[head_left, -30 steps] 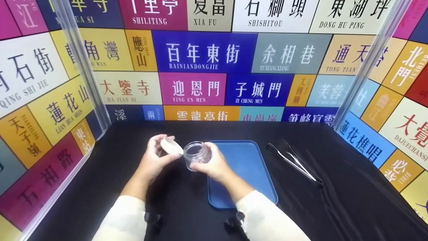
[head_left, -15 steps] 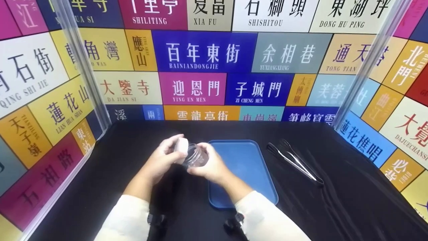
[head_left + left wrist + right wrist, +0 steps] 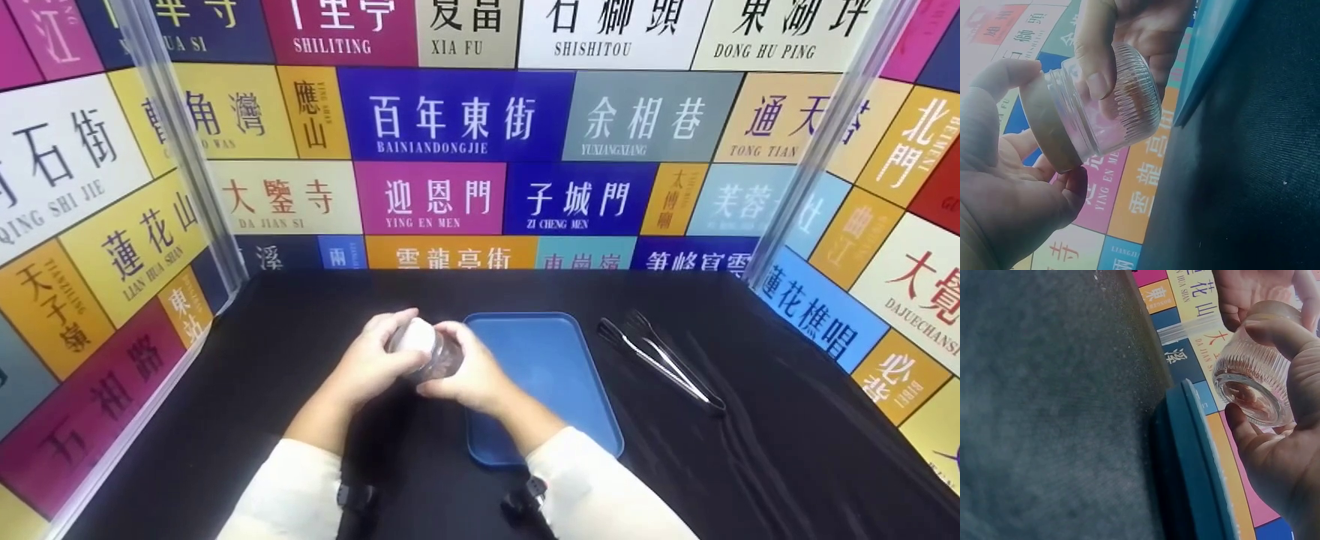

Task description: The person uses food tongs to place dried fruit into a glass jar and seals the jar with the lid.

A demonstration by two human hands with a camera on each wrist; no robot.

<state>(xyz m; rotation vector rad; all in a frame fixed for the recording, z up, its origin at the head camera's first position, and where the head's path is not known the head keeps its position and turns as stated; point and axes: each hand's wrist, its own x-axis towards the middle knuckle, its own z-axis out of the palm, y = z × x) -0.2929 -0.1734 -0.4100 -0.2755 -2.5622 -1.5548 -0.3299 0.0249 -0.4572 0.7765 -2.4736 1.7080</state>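
Observation:
A clear jar with ribbed sides (image 3: 1135, 104) is held tilted above the dark cloth, just left of the blue tray's near-left side. My right hand (image 3: 474, 371) grips its body, thumb and fingers round the glass-like wall. Over the mouth sits a pale round lid (image 3: 417, 336), pinched at the rim by my left hand (image 3: 375, 356). In the left wrist view, thread rings show between the lid's edge and the jar's body. The ribbed base of the jar (image 3: 1249, 365) faces the right wrist camera, and nothing distinct can be made out inside.
A blue tray (image 3: 544, 375) lies on the black cloth (image 3: 315, 300), partly under my right forearm. Right of it rest metal tongs (image 3: 667, 367) with dark tips. Panels with printed signs (image 3: 457, 116) enclose the back and both sides.
My left hand has brought the lid rightward from beside the jar onto its mouth. My right hand has tipped the jar toward the lid. Tray and tongs stay put.

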